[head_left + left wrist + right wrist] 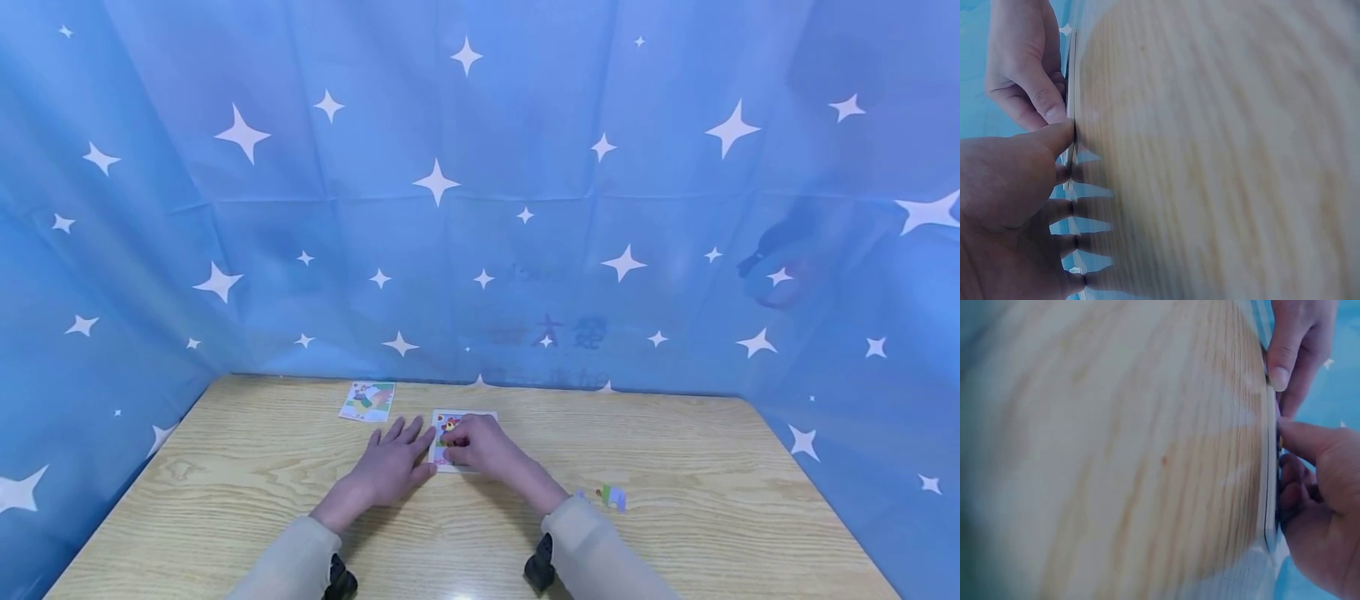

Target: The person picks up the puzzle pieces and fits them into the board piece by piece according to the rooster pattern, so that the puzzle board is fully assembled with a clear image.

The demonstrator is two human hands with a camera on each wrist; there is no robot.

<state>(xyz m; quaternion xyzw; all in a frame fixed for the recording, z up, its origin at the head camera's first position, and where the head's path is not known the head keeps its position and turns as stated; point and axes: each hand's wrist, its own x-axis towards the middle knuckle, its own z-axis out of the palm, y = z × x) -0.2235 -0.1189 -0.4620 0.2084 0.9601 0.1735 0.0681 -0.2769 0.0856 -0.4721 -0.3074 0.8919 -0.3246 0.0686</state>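
A small jigsaw puzzle board (461,468) with a white border and a colourful picture lies flat near the middle of the table. My left hand (393,468) rests with fingers spread beside its left edge, the index fingertip and thumb touching the border. Over the board, my right hand (480,443) has curled fingers, thumb and index finger pinching what looks like a puzzle piece (1281,442); the hand hides most of it. In the left wrist view, both thumbs are close together at the board's near edge.
A picture card (367,401) lies at the back left of the wooden table (225,483). Some loose puzzle pieces (613,497) lie right of my right wrist. Behind the table hangs a blue curtain (525,275) with white stars.
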